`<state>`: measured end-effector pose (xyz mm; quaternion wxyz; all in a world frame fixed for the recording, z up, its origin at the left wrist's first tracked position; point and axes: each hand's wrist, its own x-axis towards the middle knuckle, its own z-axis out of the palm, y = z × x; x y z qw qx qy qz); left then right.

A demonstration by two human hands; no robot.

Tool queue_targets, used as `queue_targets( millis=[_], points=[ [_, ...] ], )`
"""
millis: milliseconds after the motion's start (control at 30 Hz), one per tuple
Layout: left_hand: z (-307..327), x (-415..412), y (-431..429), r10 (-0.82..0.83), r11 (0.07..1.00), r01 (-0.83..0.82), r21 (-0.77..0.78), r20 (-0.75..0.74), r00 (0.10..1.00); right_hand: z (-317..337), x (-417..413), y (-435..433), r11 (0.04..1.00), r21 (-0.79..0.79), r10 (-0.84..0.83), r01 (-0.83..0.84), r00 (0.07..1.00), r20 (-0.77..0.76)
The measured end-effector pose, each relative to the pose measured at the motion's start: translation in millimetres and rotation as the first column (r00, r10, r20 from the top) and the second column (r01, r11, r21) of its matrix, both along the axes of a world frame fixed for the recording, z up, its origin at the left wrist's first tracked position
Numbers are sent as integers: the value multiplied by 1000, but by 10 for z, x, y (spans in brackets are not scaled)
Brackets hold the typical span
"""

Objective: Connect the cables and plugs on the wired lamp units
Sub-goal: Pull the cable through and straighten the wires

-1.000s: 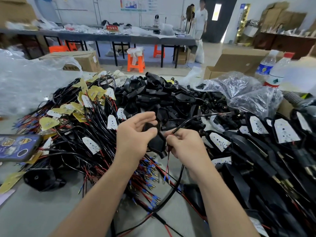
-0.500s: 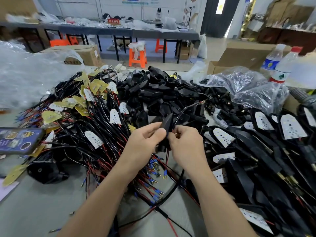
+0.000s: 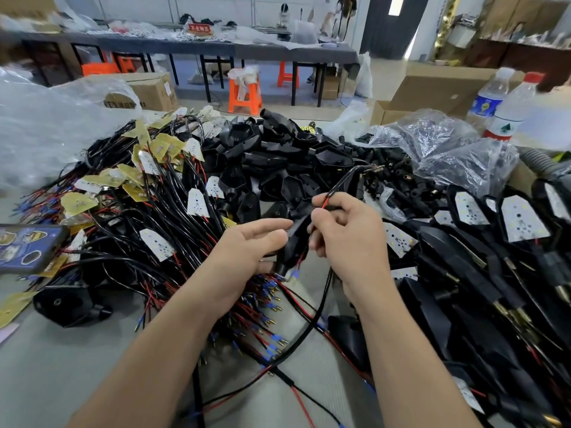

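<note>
My left hand (image 3: 247, 251) grips a black lamp housing (image 3: 293, 242) held upright between both hands. My right hand (image 3: 343, 239) pinches a black sheathed cable (image 3: 346, 179) whose red wire shows at my fingertips; the cable arcs up to the right and also trails down (image 3: 312, 322) across the table. Red and blue-tipped wire ends (image 3: 293, 271) hang from the housing's lower end. A heap of wired LED boards (image 3: 154, 196) lies to the left, loose black housings (image 3: 278, 156) lie behind, and assembled lamp units (image 3: 482, 248) lie to the right.
A phone (image 3: 27, 247) lies at the left edge. One loose housing (image 3: 68, 304) sits on the grey table (image 3: 61, 381). Clear plastic bags (image 3: 448, 149) and two water bottles (image 3: 506, 109) stand at the right rear. Cardboard boxes and orange stools are beyond.
My right hand has pulled the cable up and to the right, so a red wire now shows at my fingertips. The housing sits a little lower in my left hand.
</note>
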<state>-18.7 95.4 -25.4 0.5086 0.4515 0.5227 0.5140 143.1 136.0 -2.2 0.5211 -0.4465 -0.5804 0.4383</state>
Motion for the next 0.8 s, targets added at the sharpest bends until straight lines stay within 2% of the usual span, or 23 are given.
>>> queue_targets(
  millis=[67,167,400,567,700,800],
  points=[
    [5,17,-22,-4,1000,4,0,-44,999,33,18,-9,999,-10,45,-45,998,-52],
    [10,9,-40,13,1000,-13,0,-72,997,67,61,-9,1000,10,6,-5,996,-90],
    [30,65,-72,97,995,-97,-24,11,995,65,63,-15,993,40,-106,110,990,-94],
    [23,169,-107,185,982,-185,36,-16,983,131,66,-47,999,-50,-28,19,983,-183],
    [24,228,-124,305,947,-287,142,-124,944,162,96,-56,993,-108,13,-40,970,-243],
    [74,257,-146,366,921,-353,166,-54,929,158,68,-72,990,-133,19,-52,970,-243]
  ],
)
